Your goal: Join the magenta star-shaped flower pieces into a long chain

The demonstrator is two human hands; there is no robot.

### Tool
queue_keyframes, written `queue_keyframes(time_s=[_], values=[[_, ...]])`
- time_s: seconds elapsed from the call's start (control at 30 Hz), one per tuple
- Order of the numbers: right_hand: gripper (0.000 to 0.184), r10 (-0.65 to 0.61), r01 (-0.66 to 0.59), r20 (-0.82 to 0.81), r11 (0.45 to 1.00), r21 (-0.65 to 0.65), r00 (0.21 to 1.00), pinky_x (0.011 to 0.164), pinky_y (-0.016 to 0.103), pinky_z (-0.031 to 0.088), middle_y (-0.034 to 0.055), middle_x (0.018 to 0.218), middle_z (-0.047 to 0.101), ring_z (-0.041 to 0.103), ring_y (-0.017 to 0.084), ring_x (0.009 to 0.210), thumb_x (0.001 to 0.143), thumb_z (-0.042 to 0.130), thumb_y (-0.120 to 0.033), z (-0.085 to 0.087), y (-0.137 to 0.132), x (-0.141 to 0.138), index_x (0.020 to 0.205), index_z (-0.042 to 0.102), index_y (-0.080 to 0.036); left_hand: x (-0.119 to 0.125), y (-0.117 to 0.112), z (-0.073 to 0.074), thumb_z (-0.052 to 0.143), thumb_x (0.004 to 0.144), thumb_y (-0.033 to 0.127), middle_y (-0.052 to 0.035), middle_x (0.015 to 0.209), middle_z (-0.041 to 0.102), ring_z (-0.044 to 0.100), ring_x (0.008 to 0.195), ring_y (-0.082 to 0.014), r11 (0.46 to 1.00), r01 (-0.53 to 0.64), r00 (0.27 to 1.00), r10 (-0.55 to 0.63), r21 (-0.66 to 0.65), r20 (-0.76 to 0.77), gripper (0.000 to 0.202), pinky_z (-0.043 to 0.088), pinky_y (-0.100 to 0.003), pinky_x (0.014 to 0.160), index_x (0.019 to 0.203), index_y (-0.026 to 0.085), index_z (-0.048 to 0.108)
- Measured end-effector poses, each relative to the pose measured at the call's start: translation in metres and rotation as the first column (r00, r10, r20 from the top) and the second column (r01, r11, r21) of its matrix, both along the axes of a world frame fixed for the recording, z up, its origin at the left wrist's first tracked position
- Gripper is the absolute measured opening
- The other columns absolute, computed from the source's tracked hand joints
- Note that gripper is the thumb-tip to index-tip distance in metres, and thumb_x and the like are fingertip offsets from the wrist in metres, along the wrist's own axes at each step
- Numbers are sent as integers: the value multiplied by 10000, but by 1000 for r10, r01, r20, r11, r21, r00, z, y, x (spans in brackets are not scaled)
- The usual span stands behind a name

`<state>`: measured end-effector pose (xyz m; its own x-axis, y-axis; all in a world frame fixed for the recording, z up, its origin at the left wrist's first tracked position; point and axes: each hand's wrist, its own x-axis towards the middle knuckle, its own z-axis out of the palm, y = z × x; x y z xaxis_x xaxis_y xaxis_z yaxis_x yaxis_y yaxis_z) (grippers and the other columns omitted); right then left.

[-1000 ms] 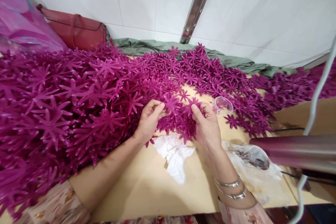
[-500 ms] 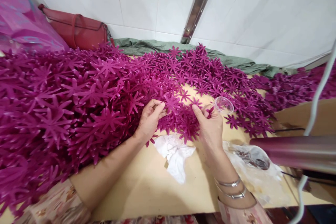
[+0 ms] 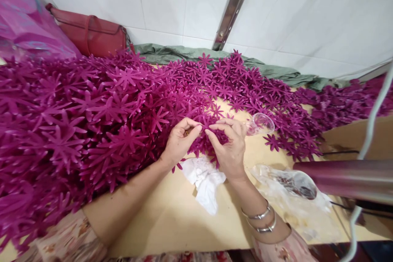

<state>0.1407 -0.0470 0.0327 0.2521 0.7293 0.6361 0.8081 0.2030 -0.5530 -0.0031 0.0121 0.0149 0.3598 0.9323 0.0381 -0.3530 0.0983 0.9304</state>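
Observation:
A huge heap of magenta star-shaped fabric flowers (image 3: 92,106) covers the left and back of the tan table (image 3: 172,221). My left hand (image 3: 179,141) and my right hand (image 3: 229,145) meet at the heap's near edge, fingertips almost touching. Both pinch a small cluster of the magenta flowers (image 3: 204,141) between thumb and fingers. Silver bangles (image 3: 260,221) ring my right wrist. A crumpled white cloth (image 3: 204,182) lies on the table just below my hands.
A small clear glass cup (image 3: 260,123) lies tipped right of my hands. A clear plastic bag (image 3: 294,188) sits at right, under a shiny metal tube (image 3: 346,176). A red handbag (image 3: 89,35), green cloth (image 3: 190,54) and a metal bracket (image 3: 233,4) line the tiled wall.
My right hand has moved left, closing the gap to my left hand, and its fingers have curled into a pinch on the flowers. My left hand has barely shifted.

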Motion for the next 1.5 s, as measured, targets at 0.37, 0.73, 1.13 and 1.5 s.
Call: queue_keyframes(time_s=[0.37,0.73,1.13,1.5], values=[[60,125,-127,-99,992,-16,987,950,436,464,32,935,723,641,220,965,960,678,-251,-1,-1,1,911,713,-246,-1,1,1,811,811,400,-2,875,700,669,814,-118,998,60,998,-60,-28,-4,296,553,-267,850,947,163,696],[140,146,-246,-457,955,-166,878,922,388,495,26,924,710,651,209,930,966,650,-356,-9,0,3,914,699,-234,-1,2,0,756,841,412,39,726,594,557,695,-88,999,38,999,-38,-13,-30,278,479,-229,729,802,168,629],[134,147,-263,-535,954,-146,832,900,353,516,15,912,708,654,187,888,905,731,-357,-9,0,0,899,697,-227,-2,1,4,788,798,363,28,741,641,584,706,-96,998,43,997,-40,46,-71,249,481,-233,724,791,170,632],[117,213,-255,-320,962,-97,923,886,364,528,35,929,719,675,194,918,980,616,-262,-2,-1,0,895,690,-227,-1,1,2,816,801,413,3,828,680,602,755,-107,994,105,994,-105,-3,-17,298,499,-250,778,938,169,713]])
